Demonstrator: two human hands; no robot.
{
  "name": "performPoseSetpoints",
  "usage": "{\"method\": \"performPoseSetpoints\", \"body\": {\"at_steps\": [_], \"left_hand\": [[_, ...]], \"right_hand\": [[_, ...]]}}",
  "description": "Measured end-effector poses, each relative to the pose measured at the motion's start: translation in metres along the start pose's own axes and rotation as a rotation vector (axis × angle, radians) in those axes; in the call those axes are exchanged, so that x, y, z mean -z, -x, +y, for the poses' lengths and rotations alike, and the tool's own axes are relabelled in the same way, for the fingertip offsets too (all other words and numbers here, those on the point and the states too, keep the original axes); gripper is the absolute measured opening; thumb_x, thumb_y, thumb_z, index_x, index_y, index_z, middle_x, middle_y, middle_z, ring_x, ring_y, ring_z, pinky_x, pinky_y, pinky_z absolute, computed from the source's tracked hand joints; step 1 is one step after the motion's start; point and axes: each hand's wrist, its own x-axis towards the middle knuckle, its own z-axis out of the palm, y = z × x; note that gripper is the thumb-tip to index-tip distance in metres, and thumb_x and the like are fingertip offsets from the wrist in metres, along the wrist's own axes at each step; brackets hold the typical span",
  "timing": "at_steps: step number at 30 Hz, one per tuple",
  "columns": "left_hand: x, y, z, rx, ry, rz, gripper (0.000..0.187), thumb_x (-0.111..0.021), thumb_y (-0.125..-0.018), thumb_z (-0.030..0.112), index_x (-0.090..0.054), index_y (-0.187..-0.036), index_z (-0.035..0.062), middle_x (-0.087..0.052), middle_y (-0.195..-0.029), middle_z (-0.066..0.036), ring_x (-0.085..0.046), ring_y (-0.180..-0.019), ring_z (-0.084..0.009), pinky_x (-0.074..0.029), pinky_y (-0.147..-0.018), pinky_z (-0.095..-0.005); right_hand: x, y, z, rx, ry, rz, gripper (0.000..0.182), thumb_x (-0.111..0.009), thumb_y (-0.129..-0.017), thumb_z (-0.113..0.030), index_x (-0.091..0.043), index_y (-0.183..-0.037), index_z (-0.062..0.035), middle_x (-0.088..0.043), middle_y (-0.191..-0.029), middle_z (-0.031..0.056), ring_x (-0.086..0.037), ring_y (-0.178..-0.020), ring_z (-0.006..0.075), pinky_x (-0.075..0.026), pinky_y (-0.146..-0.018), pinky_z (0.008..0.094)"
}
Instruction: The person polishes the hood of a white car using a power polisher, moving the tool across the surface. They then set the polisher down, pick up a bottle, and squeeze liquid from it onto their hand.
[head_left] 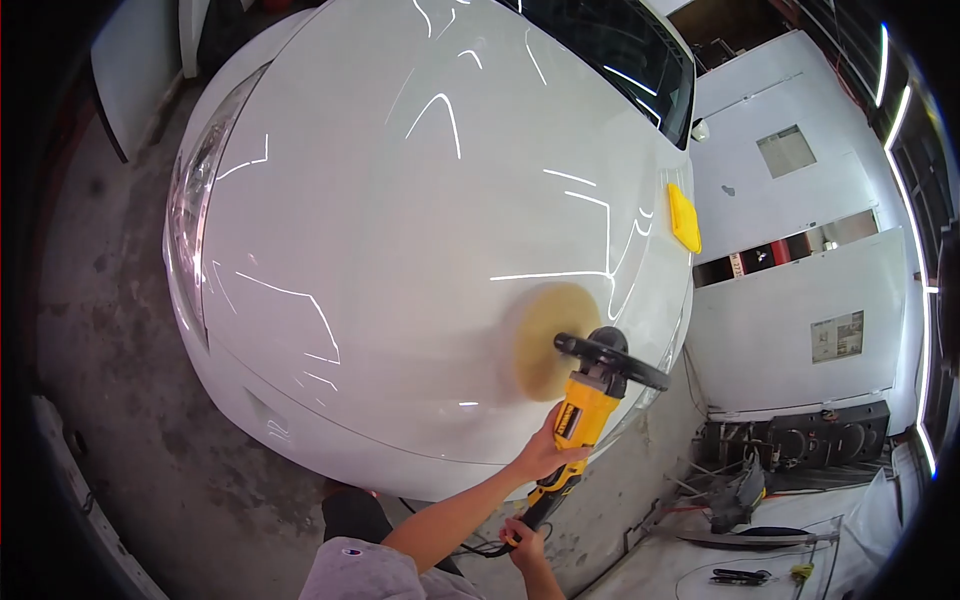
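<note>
A yellow and black polisher (587, 405) with a round pale-yellow foam pad (548, 345) is at the lower right of the white car hood (400, 230). The pad lies against the hood and looks smeared, as if spinning. My left hand (545, 450) is wrapped round the yellow body of the polisher. Farther back, my right hand (525, 545) grips its black rear handle, where a dark cord (480, 549) trails off. The black loop handle (630, 368) near the pad has no hand on it.
A folded yellow cloth (684, 218) lies by the car's windshield side. The headlight (200, 180) is at the left. White panels (800, 320) line the right side, with car parts (800, 440) below. Concrete floor (150, 440) surrounds the car's front.
</note>
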Motion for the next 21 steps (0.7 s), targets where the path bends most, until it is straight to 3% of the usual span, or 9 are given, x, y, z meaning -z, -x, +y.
{"method": "performPoseSetpoints", "body": {"at_steps": [6, 7, 9, 11, 15, 18, 21], "left_hand": [[0.032, 0.065, 0.011, 0.038, -0.055, 0.056, 0.096, -0.078, -0.074, 0.018, -0.014, -0.145, 0.0051, -0.05, -0.126, -0.01, -0.049, -0.117, -0.0202, -0.039, -0.099, -0.0349], [0.037, 0.074, 0.019, 0.044, -0.05, 0.059, 0.096, -0.078, -0.074, 0.018, -0.014, -0.145, 0.0051, -0.05, -0.126, -0.01, -0.049, -0.117, -0.0202, -0.039, -0.099, -0.0349], [0.046, 0.097, 0.038, 0.089, -0.083, 0.081, 0.092, -0.077, -0.074, 0.01, -0.016, -0.143, 0.0064, -0.046, -0.126, -0.008, -0.048, -0.117, -0.0179, -0.041, -0.098, -0.036], [0.054, 0.111, 0.048, 0.102, -0.053, 0.097, 0.093, -0.078, -0.073, 0.011, -0.017, -0.142, 0.0057, -0.049, -0.123, -0.009, -0.05, -0.114, -0.0178, -0.042, -0.096, -0.0354], [0.065, 0.124, 0.052, 0.137, -0.03, 0.131, 0.089, -0.079, -0.072, 0.008, -0.02, -0.138, 0.0066, -0.05, -0.12, -0.008, -0.053, -0.11, -0.0174, -0.045, -0.093, -0.0347], [0.058, 0.109, 0.073, 0.11, 0.045, 0.143, 0.092, -0.078, -0.072, 0.006, -0.016, -0.141, 0.0077, -0.048, -0.122, -0.008, -0.051, -0.112, -0.0176, -0.044, -0.095, -0.0357], [0.048, 0.073, 0.074, 0.037, 0.006, 0.149, 0.096, -0.077, -0.073, 0.007, -0.012, -0.144, 0.0075, -0.047, -0.122, -0.008, -0.05, -0.113, -0.0177, -0.043, -0.096, -0.0358]], "right_hand": [[-0.004, 0.022, 0.049, -0.068, 0.212, -0.101, 0.015, -0.067, -0.072, 0.0, -0.052, -0.076, -0.0018, -0.05, -0.064, 0.005, -0.05, -0.055, 0.0158, -0.039, -0.054, 0.0255], [-0.009, 0.027, 0.058, -0.098, 0.183, -0.091, 0.02, -0.071, -0.072, -0.001, -0.054, -0.082, -0.0044, -0.053, -0.065, 0.0017, -0.049, -0.054, 0.0105, -0.036, -0.049, 0.0244], [-0.011, 0.03, 0.075, -0.12, 0.242, -0.113, 0.022, -0.073, -0.071, -0.001, -0.055, -0.082, -0.0054, -0.052, -0.066, 0.0009, -0.049, -0.054, 0.0102, -0.036, -0.05, 0.024], [-0.019, 0.036, 0.079, -0.169, 0.32, -0.142, 0.025, -0.077, -0.07, -0.002, -0.055, -0.082, -0.0077, -0.053, -0.069, -0.0015, -0.049, -0.057, 0.0092, -0.037, -0.051, 0.024], [-0.039, 0.041, 0.063, -0.164, 0.403, -0.199, 0.024, -0.078, -0.069, -0.004, -0.056, -0.081, -0.0078, -0.054, -0.07, -0.0021, -0.05, -0.058, 0.0088, -0.038, -0.052, 0.0242], [-0.048, 0.039, 0.046, -0.114, 0.42, -0.157, 0.023, -0.078, -0.07, -0.006, -0.057, -0.08, -0.0075, -0.055, -0.07, -0.0026, -0.05, -0.058, 0.0086, -0.038, -0.053, 0.0242], [-0.052, 0.035, 0.011, -0.091, 0.425, -0.057, 0.023, -0.073, -0.069, 0.001, -0.054, -0.081, -0.0042, -0.054, -0.065, 0.0018, -0.05, -0.054, 0.0108, -0.038, -0.05, 0.024]]}}
